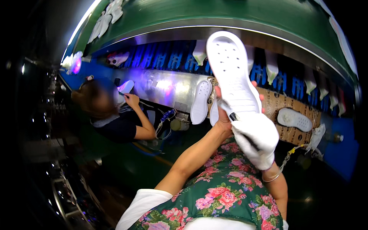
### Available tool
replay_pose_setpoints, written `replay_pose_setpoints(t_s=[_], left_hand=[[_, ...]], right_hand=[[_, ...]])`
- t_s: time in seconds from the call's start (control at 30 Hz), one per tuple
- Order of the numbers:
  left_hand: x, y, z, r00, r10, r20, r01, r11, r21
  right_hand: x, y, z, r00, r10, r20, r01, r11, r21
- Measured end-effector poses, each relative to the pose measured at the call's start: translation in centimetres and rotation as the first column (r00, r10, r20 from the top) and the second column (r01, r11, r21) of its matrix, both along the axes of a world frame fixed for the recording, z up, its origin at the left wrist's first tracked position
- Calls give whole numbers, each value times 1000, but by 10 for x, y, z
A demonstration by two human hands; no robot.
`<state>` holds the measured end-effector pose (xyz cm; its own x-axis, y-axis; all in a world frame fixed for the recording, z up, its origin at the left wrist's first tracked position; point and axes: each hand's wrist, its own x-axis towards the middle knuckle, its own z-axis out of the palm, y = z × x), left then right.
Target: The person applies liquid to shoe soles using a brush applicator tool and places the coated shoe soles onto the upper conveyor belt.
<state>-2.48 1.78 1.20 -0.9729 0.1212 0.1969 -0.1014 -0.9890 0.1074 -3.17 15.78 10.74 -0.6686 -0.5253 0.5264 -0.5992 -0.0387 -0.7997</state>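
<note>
A white shoe sole (230,65), with small holes near its far end, is tilted up in front of me. My left hand (223,115) is bare and grips it from beneath, thumb on the left edge and fingertips showing past the right edge. Over the sole's near end is my right hand (256,138), in a white glove and closed on a small brush (232,115). The brush has a dark part by the glove, and its grey, blurred tip is at the sole's left edge. The right fingers are partly hidden by the glove's folds.
Other white soles (201,101) (294,119) lie on the bench and on brown cardboard (270,107). Blue racks (175,57) line the back beneath a green shelf (230,19) with a metal edge. At the left, a co-worker (115,111) works on another sole.
</note>
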Motion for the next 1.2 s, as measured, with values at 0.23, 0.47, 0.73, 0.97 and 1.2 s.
replay_pose_setpoints(t_s=[0.23, 0.47, 0.73, 0.97, 1.2], left_hand=[[-5, 1, 1, 993, -63, 96, 56, 996, 69], [-7, -9, -10, 991, -110, 75, 113, 993, -31], [-11, -23, -6, 987, -161, 25, 163, 970, -182], [-21, -21, -6, 947, -294, -133, 287, 956, -64], [-31, -32, -6, 884, -449, -131, 422, 887, -188]], right_hand=[[13, 4, -14, 942, 81, 325, -106, 993, 59], [9, 26, -29, 980, -29, -199, 61, 986, 157], [3, 31, -29, 972, 59, -229, -21, 986, 164], [10, 35, -20, 972, 146, 184, -153, 988, 23], [22, 38, -37, 969, 138, -205, -111, 984, 138]])
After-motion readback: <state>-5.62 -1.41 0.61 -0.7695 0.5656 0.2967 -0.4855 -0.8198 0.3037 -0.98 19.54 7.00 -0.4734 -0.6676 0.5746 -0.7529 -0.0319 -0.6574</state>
